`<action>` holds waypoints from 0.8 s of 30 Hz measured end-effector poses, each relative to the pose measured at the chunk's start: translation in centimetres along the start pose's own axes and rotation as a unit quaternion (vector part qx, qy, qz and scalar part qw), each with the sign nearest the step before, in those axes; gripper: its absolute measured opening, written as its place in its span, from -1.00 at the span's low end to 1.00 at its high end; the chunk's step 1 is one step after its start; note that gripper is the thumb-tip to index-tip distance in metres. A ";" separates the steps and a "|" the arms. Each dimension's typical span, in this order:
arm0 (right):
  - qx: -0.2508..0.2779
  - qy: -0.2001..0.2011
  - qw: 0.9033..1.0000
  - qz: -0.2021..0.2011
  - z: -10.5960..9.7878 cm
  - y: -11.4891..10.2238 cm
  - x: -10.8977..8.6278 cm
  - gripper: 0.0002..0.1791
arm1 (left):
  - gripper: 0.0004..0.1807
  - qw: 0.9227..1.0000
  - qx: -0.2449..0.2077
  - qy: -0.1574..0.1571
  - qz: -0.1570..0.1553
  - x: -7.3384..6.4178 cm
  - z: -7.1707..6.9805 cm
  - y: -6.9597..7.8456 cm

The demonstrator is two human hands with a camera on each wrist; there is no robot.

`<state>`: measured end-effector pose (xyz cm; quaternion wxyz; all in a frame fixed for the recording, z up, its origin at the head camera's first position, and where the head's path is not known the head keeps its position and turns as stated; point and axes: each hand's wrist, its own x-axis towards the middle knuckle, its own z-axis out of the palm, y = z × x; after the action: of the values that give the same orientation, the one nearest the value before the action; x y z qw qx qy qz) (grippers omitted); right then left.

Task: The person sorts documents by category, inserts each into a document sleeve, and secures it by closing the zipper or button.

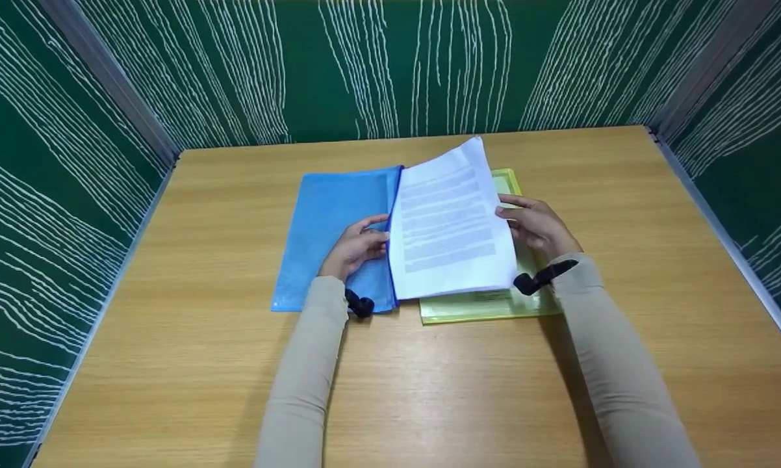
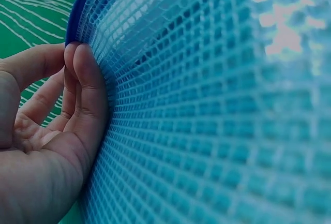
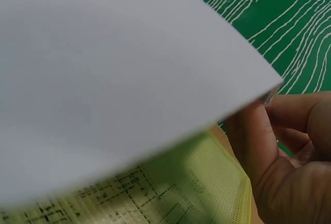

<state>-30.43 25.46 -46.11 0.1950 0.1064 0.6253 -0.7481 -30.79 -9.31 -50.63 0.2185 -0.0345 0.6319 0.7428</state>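
A blue mesh zip folder (image 1: pixel 338 201) lies tilted up toward its right edge, and my left hand (image 1: pixel 359 246) pinches that dark blue edge between thumb and fingers. In the left wrist view the mesh (image 2: pixel 207 110) fills most of the picture beside the pinching hand (image 2: pixel 57 105). Printed white paper (image 1: pixel 449 227) overlaps the folder's right edge. My right hand (image 1: pixel 537 224) pinches the paper's right edge, thumb on top and fingers behind. Under the paper is a yellow mesh folder (image 1: pixel 488 311), partly hidden, with printed sheets showing through it in the right wrist view.
The wooden table (image 1: pixel 390 390) extends around the folders. Green panels with white lines (image 1: pixel 403 65) stand along its back and both sides. A black strap end (image 1: pixel 537 281) hangs from the right wrist, another (image 1: pixel 359 304) from the left.
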 end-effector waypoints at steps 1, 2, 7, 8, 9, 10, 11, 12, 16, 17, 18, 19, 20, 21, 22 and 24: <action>-0.001 -0.001 1.000 0.001 0.0 0.1 0.0 -0.34 | -0.46 1.000 0.000 -0.002 -0.001 0.0 0.0 0.0; -0.001 0.000 1.000 0.001 0.1 0.1 0.0 -0.34 | -0.46 1.000 0.001 -0.005 -0.003 -0.1 0.0 0.0; 0.002 0.003 1.000 0.003 0.2 0.3 0.2 -0.35 | -0.46 1.000 0.000 -0.016 -0.014 -0.1 0.1 0.2; 0.003 0.005 1.000 0.004 0.2 0.4 0.2 -0.35 | -0.45 1.000 0.000 -0.017 -0.015 -0.1 0.2 0.2; 0.003 0.004 1.000 0.003 0.2 0.4 0.3 -0.35 | -0.45 1.000 0.000 -0.018 -0.017 -0.1 0.2 0.3; 0.001 0.003 1.000 0.003 0.3 0.5 0.3 -0.34 | -0.45 1.000 -0.001 -0.020 -0.019 -0.1 0.2 0.3; 0.002 0.002 1.000 0.002 0.3 0.5 0.4 -0.35 | -0.45 1.000 0.000 -0.021 -0.021 -0.1 0.2 0.3; 0.001 0.001 1.000 0.002 0.4 0.5 0.4 -0.35 | -0.45 0.999 0.000 -0.024 -0.024 -0.1 0.2 0.3; 0.015 -0.011 1.000 0.001 1.0 0.7 0.6 -0.33 | -0.45 0.999 0.005 -0.034 -0.033 -0.1 0.4 0.4; 0.017 -0.011 1.000 0.002 1.1 0.7 0.6 -0.33 | -0.45 0.999 0.005 -0.035 -0.033 -0.1 0.5 0.4; 0.019 -0.013 1.000 0.004 1.2 0.8 0.6 -0.32 | -0.45 0.999 0.003 -0.036 -0.033 -0.1 0.5 0.3; 0.020 -0.012 1.000 0.006 1.3 0.8 0.6 -0.32 | -0.44 0.999 0.001 -0.036 -0.032 -0.1 0.5 0.3; 0.018 -0.010 1.000 0.008 1.4 0.8 0.6 -0.33 | -0.44 0.999 -0.001 -0.036 -0.031 -0.1 0.5 0.3; 0.017 -0.008 1.000 0.010 1.5 0.9 0.6 -0.34 | -0.44 0.999 -0.002 -0.035 -0.030 -0.1 0.5 0.3; 0.016 -0.008 1.000 0.012 1.5 0.9 0.6 -0.34 | -0.44 0.999 -0.004 -0.035 -0.029 -0.1 0.4 0.3; 0.017 -0.008 1.000 0.015 1.6 1.0 0.7 -0.35 | -0.44 0.999 -0.008 -0.036 -0.027 -0.1 0.4 0.2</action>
<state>-30.49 23.61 -46.94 0.2094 0.1126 0.6095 -0.7563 -30.70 -8.99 -50.35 0.2611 -0.0263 0.6168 0.7421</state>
